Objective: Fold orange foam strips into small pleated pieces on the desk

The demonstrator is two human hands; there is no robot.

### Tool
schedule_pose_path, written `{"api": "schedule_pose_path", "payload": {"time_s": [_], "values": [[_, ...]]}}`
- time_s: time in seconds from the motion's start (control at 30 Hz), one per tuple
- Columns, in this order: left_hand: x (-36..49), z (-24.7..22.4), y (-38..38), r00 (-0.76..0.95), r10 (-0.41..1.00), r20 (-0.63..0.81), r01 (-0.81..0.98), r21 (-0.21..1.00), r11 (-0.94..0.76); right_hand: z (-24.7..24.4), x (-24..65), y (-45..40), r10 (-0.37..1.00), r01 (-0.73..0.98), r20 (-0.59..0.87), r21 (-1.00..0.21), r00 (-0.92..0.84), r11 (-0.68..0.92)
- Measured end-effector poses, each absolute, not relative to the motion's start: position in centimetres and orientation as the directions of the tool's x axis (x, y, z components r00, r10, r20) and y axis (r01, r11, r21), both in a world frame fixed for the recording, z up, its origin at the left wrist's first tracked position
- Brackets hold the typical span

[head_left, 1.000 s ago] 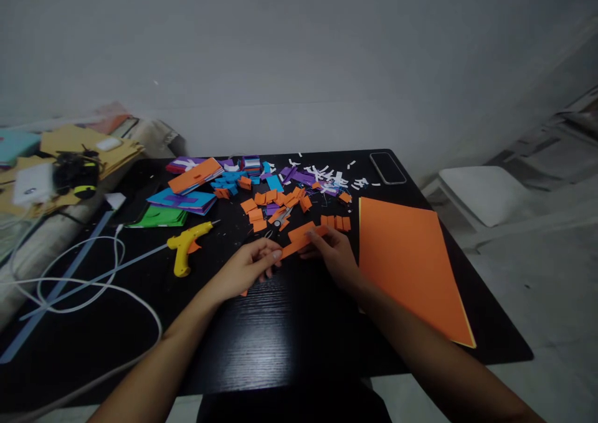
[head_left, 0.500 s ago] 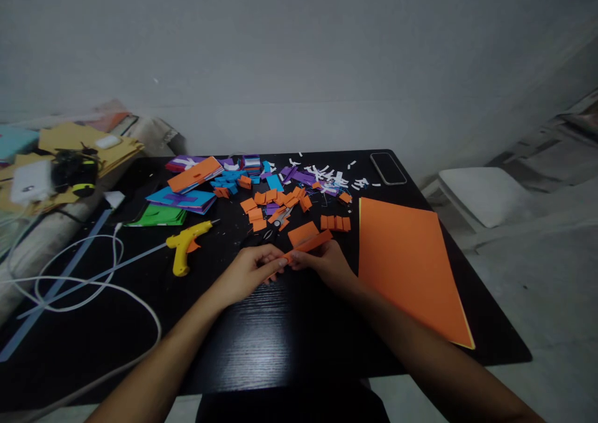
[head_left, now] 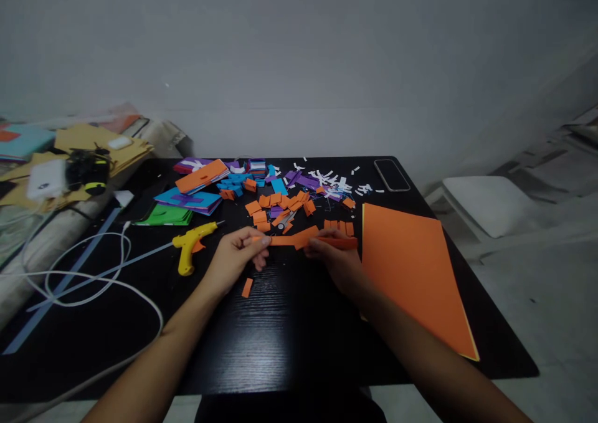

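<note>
My left hand (head_left: 237,256) is closed, thumb against fingers, on the end of a narrow orange paper strip (head_left: 282,240). Pinched in my right hand (head_left: 337,264) is a folded orange paper strip (head_left: 344,243), which points to the right. Between the hands, a flat orange paper piece (head_left: 306,237) shows just behind the right fingertips; whether it touches them I cannot tell. A small orange paper scrap (head_left: 247,287) lies on the black table (head_left: 261,348) below my left hand. Scissors (head_left: 281,225) lie partly covered among small folded orange pieces (head_left: 265,208).
A yellow glue gun (head_left: 190,246) lies left of my hands, near a white cable (head_left: 154,311). Large orange sheets (head_left: 411,267) are at the right, with a phone (head_left: 391,175) behind. Folded colored paper stacks (head_left: 189,200) and white scraps (head_left: 329,179) occupy the back.
My hands have moved apart, the left one leftward and the right one slightly right. A small orange scrap now lies on the table below my left hand. The view has shifted slightly.
</note>
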State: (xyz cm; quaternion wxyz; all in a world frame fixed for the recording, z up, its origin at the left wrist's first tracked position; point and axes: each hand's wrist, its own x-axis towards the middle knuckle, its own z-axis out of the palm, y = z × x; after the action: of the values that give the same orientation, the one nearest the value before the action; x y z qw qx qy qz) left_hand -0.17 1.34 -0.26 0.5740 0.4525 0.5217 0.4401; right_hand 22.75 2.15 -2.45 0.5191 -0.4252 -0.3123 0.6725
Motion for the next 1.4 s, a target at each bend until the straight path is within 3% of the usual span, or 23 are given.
{"api": "schedule_pose_path", "payload": {"time_s": [0.17, 0.23, 0.3, 0.5, 0.7, 1.17, 1.4], "values": [[-0.1, 0.0, 1.6, -0.066, 0.980, -0.190, -0.409, 0.901, 0.147, -2.6, 22.9, 1.3, 0.890, -0.357, -0.153, -0.876, -0.429, -0.323], [0.1, 0.2, 1.7, -0.067, 0.977, -0.202, -0.503, 0.853, 0.142, -2.8, 23.0, 1.2, 0.790, -0.265, -0.138, -0.896, -0.597, -0.357], [0.2, 0.4, 1.7, -0.037, 0.975, -0.220, -0.536, 0.828, 0.167, -2.9, 23.0, 1.3, 0.763, -0.190, -0.159, -0.918, -0.627, -0.348], [1.1, -0.3, 1.0, 0.150, 0.953, -0.264, -0.272, 0.915, 0.297, -2.8, 22.5, 1.1, 0.748, -0.148, -0.234, -0.902, -0.621, -0.406], [2.2, -1.0, 0.3, 0.196, 0.952, -0.234, -0.072, 0.965, 0.252, -3.2, 21.8, 0.2, 0.745, -0.120, -0.216, -0.922, -0.631, -0.369], [2.8, -1.3, -0.2, 0.149, 0.972, -0.183, 0.029, 0.983, 0.181, -3.9, 21.1, -0.2, 0.784, -0.152, -0.245, -0.907, -0.570, -0.393], [2.9, -0.7, -0.3, 0.175, 0.969, -0.175, 0.058, 0.984, 0.167, -3.2, 21.2, 0.0, 0.813, -0.106, -0.211, -0.943, -0.543, -0.315]]}}
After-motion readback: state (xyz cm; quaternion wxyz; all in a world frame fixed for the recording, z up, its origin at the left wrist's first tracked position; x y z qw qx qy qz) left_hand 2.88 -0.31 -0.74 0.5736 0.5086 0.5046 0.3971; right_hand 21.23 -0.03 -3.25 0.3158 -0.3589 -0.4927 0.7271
